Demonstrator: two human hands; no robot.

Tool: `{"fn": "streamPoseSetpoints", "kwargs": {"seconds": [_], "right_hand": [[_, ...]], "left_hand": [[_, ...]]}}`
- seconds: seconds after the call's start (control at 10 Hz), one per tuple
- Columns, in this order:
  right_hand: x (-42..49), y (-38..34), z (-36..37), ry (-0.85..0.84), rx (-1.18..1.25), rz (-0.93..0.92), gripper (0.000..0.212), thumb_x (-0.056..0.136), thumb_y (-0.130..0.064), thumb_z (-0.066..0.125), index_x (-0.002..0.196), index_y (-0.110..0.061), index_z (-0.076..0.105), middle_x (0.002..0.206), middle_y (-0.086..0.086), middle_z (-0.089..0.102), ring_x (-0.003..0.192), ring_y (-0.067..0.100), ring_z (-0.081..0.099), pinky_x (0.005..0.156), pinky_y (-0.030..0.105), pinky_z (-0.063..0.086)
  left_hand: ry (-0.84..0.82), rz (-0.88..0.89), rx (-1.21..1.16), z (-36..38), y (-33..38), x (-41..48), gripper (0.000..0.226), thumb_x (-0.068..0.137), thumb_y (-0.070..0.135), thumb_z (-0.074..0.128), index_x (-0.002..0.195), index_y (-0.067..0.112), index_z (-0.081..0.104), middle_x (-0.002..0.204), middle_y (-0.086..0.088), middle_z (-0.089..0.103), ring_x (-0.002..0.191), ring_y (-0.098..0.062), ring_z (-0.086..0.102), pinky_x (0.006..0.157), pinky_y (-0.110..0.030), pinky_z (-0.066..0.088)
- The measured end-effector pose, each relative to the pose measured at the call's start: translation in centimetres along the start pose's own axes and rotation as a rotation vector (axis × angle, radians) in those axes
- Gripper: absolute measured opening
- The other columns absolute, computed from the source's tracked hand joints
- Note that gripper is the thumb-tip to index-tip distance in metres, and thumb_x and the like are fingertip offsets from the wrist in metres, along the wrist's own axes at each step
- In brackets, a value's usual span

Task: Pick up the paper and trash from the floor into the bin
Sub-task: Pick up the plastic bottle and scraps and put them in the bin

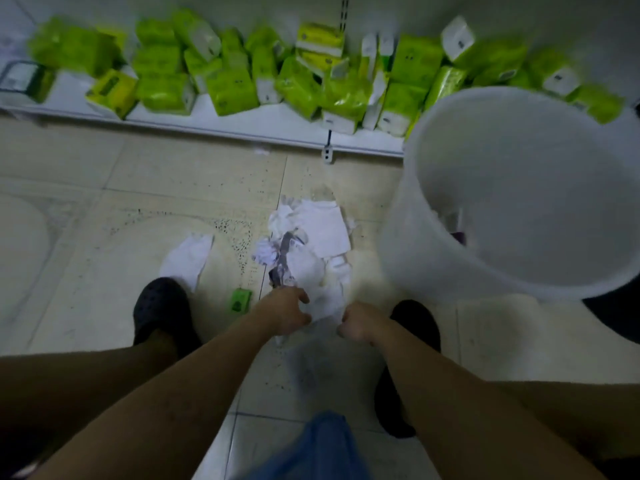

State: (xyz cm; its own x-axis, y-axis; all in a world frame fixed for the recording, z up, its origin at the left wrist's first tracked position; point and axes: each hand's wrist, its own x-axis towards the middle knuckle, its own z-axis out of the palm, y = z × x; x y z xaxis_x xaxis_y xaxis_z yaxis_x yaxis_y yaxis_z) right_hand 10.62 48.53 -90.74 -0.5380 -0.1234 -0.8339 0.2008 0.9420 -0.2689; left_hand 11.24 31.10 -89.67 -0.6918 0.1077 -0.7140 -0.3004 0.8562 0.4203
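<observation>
1. Beige speckled floor tiles (104, 209) in dim light. A low white shelf (214, 117) along the wall holds jumbled green tissue packs (232, 88).
2. The crumpled paper pile (325, 233) lies on the tiles just beside the white bin (426, 268).
3. The left hand (285, 311) and right hand (358, 323) both clutch the pile's near edge, fingers curled.

Green tissue packs (228, 88) along a low white shelf (207, 120)

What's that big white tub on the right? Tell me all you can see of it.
The bin is a round, pale, translucent-looking plastic tub, open-topped with no lid. It sits on the floor right of the paper pile, before the shelf. A few scraps lie at its bottom.
</observation>
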Motion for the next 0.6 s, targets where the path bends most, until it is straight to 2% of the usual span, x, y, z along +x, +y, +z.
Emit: {"fn": "streamPoseSetpoints", "kwargs": {"seconds": [0.1, 0.2, 0.3, 0.4, 0.5, 0.6], "right_hand": [[3.8, 0.7, 2.1, -0.025, 0.028, -0.002, 0.034, 0.092, -0.025, 0.047, 0.118, -0.008, 0.061, 0.127, 0.015, 0.059, 0.114, 0.03, 0.057, 0.085, 0.032, 0.045], [6.4, 1.8, 3.7, 0.009, 0.107, 0.142, 0.041, 0.093, -0.025, 0.047, 0.13, -0.008, 0.051, 0.142, 0.018, 0.044, 0.133, 0.035, 0.039, 0.106, 0.038, 0.037], [8.1, 3.4, 4.9, 0.026, 0.121, 0.257, 0.05, 0.092, -0.021, 0.051, 0.139, -0.006, 0.04, 0.146, 0.017, 0.037, 0.133, 0.034, 0.037, 0.107, 0.033, 0.034], [9.3, 4.0, 5.6, 0.006, 0.112, 0.249, 0.052, 0.091, -0.018, 0.053, 0.14, -0.007, 0.039, 0.148, 0.017, 0.033, 0.135, 0.031, 0.036, 0.108, 0.033, 0.033], [10.0, 3.8, 5.8, -0.006, 0.086, 0.231, 0.046, 0.091, -0.019, 0.052, 0.134, -0.004, 0.044, 0.14, 0.019, 0.042, 0.128, 0.029, 0.044, 0.102, 0.031, 0.038], [9.6, 3.7, 5.6, -0.037, 0.091, 0.216, 0.046, 0.094, -0.022, 0.046, 0.137, -0.008, 0.042, 0.142, 0.017, 0.042, 0.129, 0.027, 0.044, 0.103, 0.033, 0.037]], "left_hand": [[-0.051, -0.017, -0.009, 3.1, -1.0, 3.3, 0.048, 0.083, 0.036, 0.066, 0.128, 0.019, 0.057, 0.139, -0.011, 0.048, 0.124, -0.027, 0.049, 0.103, -0.035, 0.042], [-0.025, -0.05, -0.028, 6.1, -1.6, 6.2, 0.049, 0.086, 0.032, 0.062, 0.133, 0.025, 0.051, 0.15, -0.013, 0.032, 0.136, -0.031, 0.035, 0.113, -0.043, 0.032], [-0.034, -0.031, -0.054, 8.1, -1.6, 8.1, 0.046, 0.087, 0.023, 0.058, 0.133, 0.021, 0.051, 0.145, -0.011, 0.04, 0.133, -0.029, 0.038, 0.109, -0.036, 0.033], [-0.029, -0.01, -0.062, 9.0, -1.8, 9.6, 0.038, 0.088, 0.024, 0.055, 0.125, 0.014, 0.056, 0.134, -0.015, 0.051, 0.124, -0.03, 0.046, 0.101, -0.036, 0.039], [-0.009, -0.03, -0.054, 9.3, -2.9, 10.6, 0.034, 0.088, 0.024, 0.054, 0.119, 0.01, 0.058, 0.122, -0.013, 0.06, 0.111, -0.028, 0.057, 0.094, -0.037, 0.049], [-0.085, -0.037, 0.017, 9.0, -3.7, 10.4, 0.036, 0.089, 0.025, 0.054, 0.12, 0.008, 0.058, 0.123, -0.015, 0.06, 0.112, -0.03, 0.057, 0.095, -0.039, 0.048]]}}
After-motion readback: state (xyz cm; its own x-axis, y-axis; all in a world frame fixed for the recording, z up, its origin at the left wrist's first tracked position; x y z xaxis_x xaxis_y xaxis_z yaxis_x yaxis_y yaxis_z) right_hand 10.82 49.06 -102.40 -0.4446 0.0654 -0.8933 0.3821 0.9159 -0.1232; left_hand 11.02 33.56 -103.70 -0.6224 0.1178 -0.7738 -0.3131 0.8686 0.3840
